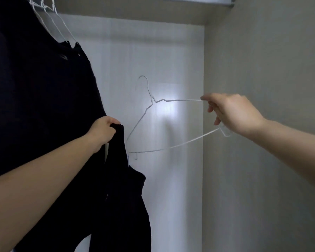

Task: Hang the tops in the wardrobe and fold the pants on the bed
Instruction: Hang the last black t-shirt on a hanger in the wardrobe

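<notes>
Holding the wire hanger (153, 124) by its 3 o'clock end, right hand (233, 113) fingers pinched; left hand (102, 133) grips the black top (124, 197). Risk: hanger tip snagging fabric, missing the neckline.

At 11 o'clock the hooks of the white hangers (49, 17) are cut off by the top edge. The right hand (231, 113) hides one end of the wire hanger (149, 106).

both forearms bare, no sleeves showing; left hand (103, 131) and right hand (231, 113) gloveless.
</notes>
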